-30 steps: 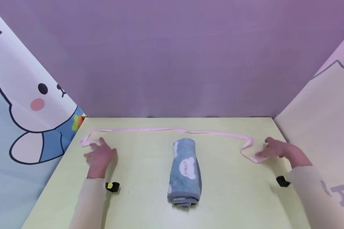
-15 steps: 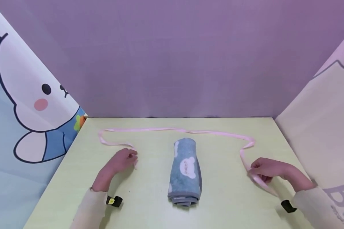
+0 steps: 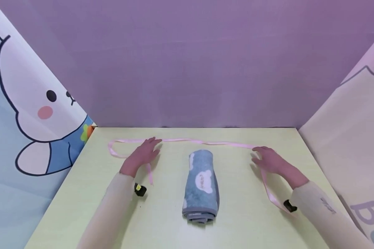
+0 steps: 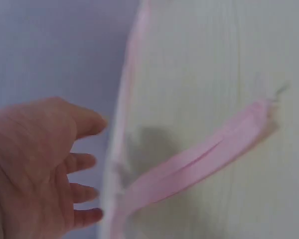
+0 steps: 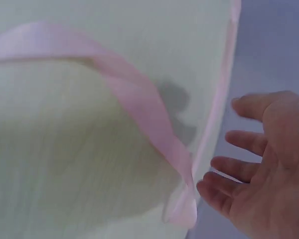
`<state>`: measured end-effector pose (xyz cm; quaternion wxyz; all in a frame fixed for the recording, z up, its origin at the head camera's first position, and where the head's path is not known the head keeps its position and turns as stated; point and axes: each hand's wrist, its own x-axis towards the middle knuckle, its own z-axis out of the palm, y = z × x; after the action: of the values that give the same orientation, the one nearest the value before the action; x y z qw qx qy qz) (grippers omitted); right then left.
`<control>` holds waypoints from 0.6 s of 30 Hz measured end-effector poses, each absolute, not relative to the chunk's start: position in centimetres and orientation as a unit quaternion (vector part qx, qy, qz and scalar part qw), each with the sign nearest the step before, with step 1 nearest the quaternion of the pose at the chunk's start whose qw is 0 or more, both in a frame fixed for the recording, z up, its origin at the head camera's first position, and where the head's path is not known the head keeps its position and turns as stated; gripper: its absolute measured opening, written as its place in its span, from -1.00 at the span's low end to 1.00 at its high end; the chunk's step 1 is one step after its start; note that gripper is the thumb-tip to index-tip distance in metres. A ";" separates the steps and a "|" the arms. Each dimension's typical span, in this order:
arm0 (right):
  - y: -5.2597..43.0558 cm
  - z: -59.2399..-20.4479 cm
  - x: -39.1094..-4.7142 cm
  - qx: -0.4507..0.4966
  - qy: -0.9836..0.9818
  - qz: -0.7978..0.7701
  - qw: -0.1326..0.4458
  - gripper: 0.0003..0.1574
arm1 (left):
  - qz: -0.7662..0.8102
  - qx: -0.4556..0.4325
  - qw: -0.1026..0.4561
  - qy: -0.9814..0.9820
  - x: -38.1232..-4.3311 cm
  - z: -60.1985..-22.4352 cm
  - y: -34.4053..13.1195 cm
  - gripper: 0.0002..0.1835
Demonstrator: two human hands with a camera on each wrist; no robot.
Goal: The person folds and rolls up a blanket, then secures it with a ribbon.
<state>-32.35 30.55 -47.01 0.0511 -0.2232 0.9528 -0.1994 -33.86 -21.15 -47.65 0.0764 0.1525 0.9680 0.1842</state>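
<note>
A long pink ribbon point(image 3: 184, 140) runs across the back of the table, and both its ends bend toward the front. Above its left part is my left hand point(image 3: 143, 153), fingers loosely extended with nothing in them. The left wrist view shows one ribbon end point(image 4: 204, 159) lying on the tabletop beyond those fingers. My right hand point(image 3: 270, 160) hovers over the right bend, its fingers spread and holding nothing. In the right wrist view the ribbon point(image 5: 144, 109) twists past the fingertips. Between the hands lies a rolled blue-grey towel point(image 3: 200, 186) with a white bear patch.
The pale yellow table point(image 3: 162, 214) ends at a purple back panel point(image 3: 190, 69). A side panel with a cartoon rabbit point(image 3: 34, 103) stands on the left, and a pale printed panel point(image 3: 352, 138) on the right.
Both hands have let go of the ribbon ends, now bent toward the front, and moved inward and toward the back of the table. The towel has stayed put.
</note>
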 end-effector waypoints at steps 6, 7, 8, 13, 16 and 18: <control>29.2 -48.2 -34.4 -0.209 0.949 -0.202 0.122 -0.29 | 0.139 0.064 0.146 0.977 -34.3 -48.2 -21.2 -0.36; 29.2 -48.3 -34.6 -0.207 0.949 -0.201 0.127 -0.28 | 0.137 0.053 0.150 0.978 -33.9 -48.2 -21.2 -0.35; 29.2 -48.4 -34.8 -0.208 0.949 -0.198 0.130 -0.27 | 0.136 0.046 0.153 0.978 -33.5 -48.3 -21.3 -0.34; 29.4 -49.1 -34.4 -0.202 0.957 -0.172 0.117 -0.22 | 0.135 0.044 0.156 0.977 -31.3 -48.7 -21.9 -0.33; 29.7 -49.4 -33.6 -0.202 0.961 -0.158 0.105 -0.24 | 0.136 0.054 0.145 0.979 -30.3 -48.7 -22.1 -0.35; 29.9 -49.7 -33.0 -0.201 0.961 -0.156 0.104 -0.25 | 0.138 0.060 0.140 0.979 -29.7 -48.8 -22.1 -0.36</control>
<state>-32.98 29.89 -49.71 0.1044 -0.2013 0.9614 -0.1559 -29.74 -22.10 -48.78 0.1397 0.0599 0.9788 0.1376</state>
